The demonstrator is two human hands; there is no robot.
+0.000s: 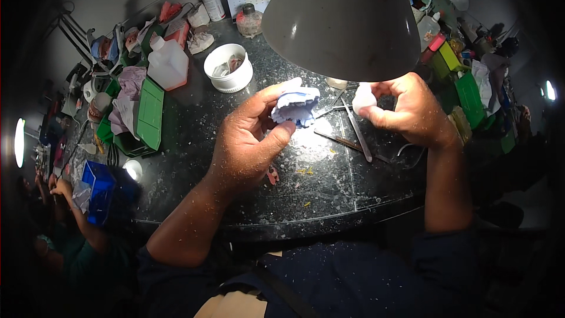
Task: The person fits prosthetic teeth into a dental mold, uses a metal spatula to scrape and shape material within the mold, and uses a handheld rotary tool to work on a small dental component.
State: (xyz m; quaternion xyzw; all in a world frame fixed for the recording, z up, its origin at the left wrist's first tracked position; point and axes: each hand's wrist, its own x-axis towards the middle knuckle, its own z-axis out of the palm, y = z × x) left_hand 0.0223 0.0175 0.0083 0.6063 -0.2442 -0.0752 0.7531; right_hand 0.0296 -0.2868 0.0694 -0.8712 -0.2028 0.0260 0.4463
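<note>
Grey lampshade (341,26) hangs toward the table's (329,197) far edge while the left hand (244,135) pinches a blue-white teeth model (299,105), left of the right hand (415,109), which pinches a white lump (363,99).

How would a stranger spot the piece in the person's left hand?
Find the big grey lampshade over the dark workbench. Below it, slightly left, the left hand holds the piece. It is pale blue and white with a bumpy edge, unlike the smaller, plain white object in the right hand.
</note>
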